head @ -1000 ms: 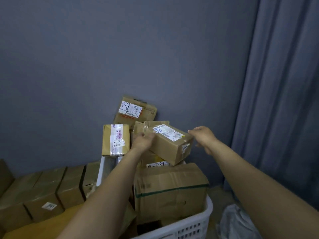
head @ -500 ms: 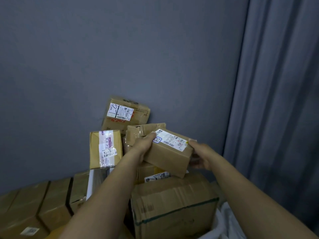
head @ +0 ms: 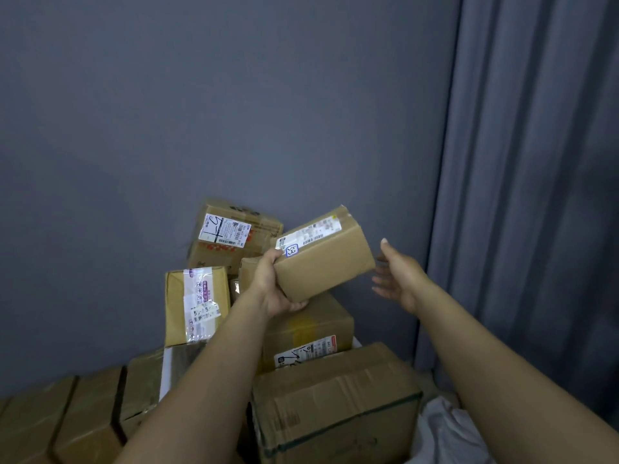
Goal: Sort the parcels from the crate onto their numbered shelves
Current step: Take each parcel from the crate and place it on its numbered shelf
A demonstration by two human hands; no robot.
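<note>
My left hand (head: 273, 288) grips the near left end of a small brown parcel (head: 326, 259), lifted and tilted above the pile, its white label with a handwritten number facing up. Just off the parcel's right end, my right hand (head: 398, 274) is spread with fingers straight and holds nothing. Below lie more parcels: one with a white label against the wall (head: 231, 234), a taped one with purple print (head: 197, 304), one with yellow tape (head: 311, 329) and a large box with a green strap (head: 335, 406).
A grey wall rises behind the pile and a grey curtain (head: 536, 195) hangs on the right. A row of brown boxes (head: 67, 420) stands at the lower left. White plastic (head: 445, 433) lies at the lower right.
The small parcel has been lifted higher off the pile and tilted up at its right end. My right hand has let go of its end and opened. The view has shifted upward.
</note>
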